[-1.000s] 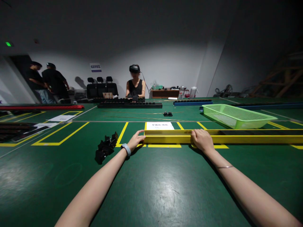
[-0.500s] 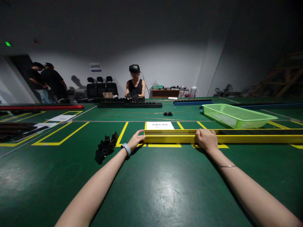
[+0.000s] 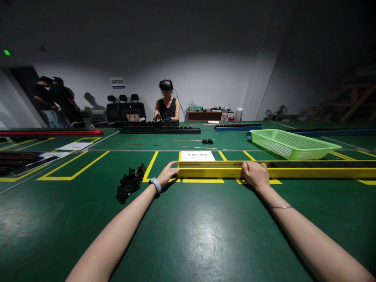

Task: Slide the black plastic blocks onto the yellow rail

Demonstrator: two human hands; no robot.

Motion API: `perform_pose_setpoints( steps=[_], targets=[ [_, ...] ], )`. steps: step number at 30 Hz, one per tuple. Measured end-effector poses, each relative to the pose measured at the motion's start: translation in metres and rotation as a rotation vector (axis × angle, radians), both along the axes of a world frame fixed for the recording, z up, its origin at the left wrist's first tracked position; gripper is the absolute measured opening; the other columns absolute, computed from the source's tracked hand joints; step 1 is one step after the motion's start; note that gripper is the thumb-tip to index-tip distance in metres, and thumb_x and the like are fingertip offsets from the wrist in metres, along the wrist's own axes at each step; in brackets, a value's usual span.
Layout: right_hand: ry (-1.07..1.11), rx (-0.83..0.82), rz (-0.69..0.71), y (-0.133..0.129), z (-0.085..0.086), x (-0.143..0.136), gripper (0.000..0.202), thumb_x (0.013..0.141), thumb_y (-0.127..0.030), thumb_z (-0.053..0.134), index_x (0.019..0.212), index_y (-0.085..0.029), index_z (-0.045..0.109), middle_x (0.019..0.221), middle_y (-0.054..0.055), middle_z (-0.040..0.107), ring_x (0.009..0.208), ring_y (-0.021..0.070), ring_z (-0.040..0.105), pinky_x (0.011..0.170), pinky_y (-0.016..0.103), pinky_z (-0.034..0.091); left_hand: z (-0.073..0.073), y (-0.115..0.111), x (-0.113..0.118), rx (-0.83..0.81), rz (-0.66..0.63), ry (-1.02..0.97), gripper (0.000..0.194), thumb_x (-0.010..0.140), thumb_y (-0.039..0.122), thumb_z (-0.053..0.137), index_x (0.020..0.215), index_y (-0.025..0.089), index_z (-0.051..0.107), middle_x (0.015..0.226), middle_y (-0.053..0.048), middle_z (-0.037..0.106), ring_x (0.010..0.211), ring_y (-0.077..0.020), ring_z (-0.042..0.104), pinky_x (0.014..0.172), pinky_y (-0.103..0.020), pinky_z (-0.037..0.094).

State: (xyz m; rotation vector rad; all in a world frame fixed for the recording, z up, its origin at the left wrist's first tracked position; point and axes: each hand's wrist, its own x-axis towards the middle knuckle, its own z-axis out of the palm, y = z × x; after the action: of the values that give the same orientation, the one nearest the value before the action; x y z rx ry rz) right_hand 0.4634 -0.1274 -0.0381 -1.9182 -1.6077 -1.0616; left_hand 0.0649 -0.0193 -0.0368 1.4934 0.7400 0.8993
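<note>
A long yellow rail (image 3: 217, 172) with a dark channel along its top lies across the green table, running out of view on the right. My right hand (image 3: 256, 174) is closed over it, fingers curled on its top edge. At the rail's left end is my left hand (image 3: 168, 174), its fingers stretched out and the fingertips against the end; some fingers are hidden. Left of that hand, a cluster of black parts (image 3: 131, 183) rests on the table. Behind the rail lies a white sheet with printed characters (image 3: 198, 156).
A green plastic basket (image 3: 293, 145) stands behind the rail at right. Two small black parts (image 3: 207, 141) and thin rods (image 3: 164, 139) lie further back. Across the table a person (image 3: 167, 103) sits at a long black rail (image 3: 160, 130). A red rail (image 3: 49, 132) lies far left.
The whole view has shifted very slightly. Both hands keep their places on the yellow rail, and the rail stays put.
</note>
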Motion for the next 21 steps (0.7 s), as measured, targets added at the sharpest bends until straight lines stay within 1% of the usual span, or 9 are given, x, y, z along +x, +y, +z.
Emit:
perform_pose_setpoints(
  steps=[5, 11, 16, 21],
  targets=[
    [-0.006, -0.006, -0.034, 0.0017, -0.0015, 0.0006, 0.039, 0.091, -0.032, 0.030, 0.065, -0.017, 0.055, 0.068, 0.006, 0.064, 0.066, 0.0159, 0.053, 0.069, 0.032, 0.022, -0.0014, 0.0004, -0.0007, 0.007, -0.001, -0.001, 0.056, 0.076, 0.035, 0.065, 0.125, 0.018, 0.043, 0.101, -0.009, 0.068, 0.094, -0.0176, 0.064, 0.084, -0.033, 0.047],
    [0.001, 0.004, -0.095, 0.0069, -0.0050, 0.0024, 0.038, 0.091, -0.026, 0.028, 0.065, -0.016, 0.054, 0.069, 0.008, 0.064, 0.067, 0.0167, 0.053, 0.067, 0.031, 0.023, -0.0008, 0.0002, -0.0005, -0.013, 0.007, 0.010, 0.058, 0.075, 0.034, 0.066, 0.126, 0.018, 0.043, 0.100, -0.009, 0.068, 0.095, -0.0186, 0.064, 0.084, -0.034, 0.047],
    [0.031, 0.002, -0.087, 0.0088, -0.0064, 0.0040, 0.037, 0.089, -0.026, 0.028, 0.063, -0.016, 0.052, 0.068, 0.008, 0.063, 0.068, 0.0172, 0.052, 0.067, 0.031, 0.023, 0.0009, -0.0007, -0.0005, -0.021, -0.006, 0.007, 0.057, 0.076, 0.035, 0.065, 0.126, 0.019, 0.043, 0.102, -0.009, 0.068, 0.096, -0.0183, 0.064, 0.086, -0.035, 0.046],
    [0.030, -0.001, -0.086, 0.0095, -0.0058, 0.0054, 0.036, 0.089, -0.026, 0.029, 0.063, -0.017, 0.052, 0.068, 0.008, 0.063, 0.068, 0.0173, 0.052, 0.068, 0.031, 0.024, 0.0014, -0.0012, 0.0000, -0.033, -0.016, -0.020, 0.058, 0.074, 0.035, 0.067, 0.125, 0.018, 0.044, 0.103, -0.010, 0.068, 0.096, -0.0190, 0.063, 0.087, -0.036, 0.046]
  ],
)
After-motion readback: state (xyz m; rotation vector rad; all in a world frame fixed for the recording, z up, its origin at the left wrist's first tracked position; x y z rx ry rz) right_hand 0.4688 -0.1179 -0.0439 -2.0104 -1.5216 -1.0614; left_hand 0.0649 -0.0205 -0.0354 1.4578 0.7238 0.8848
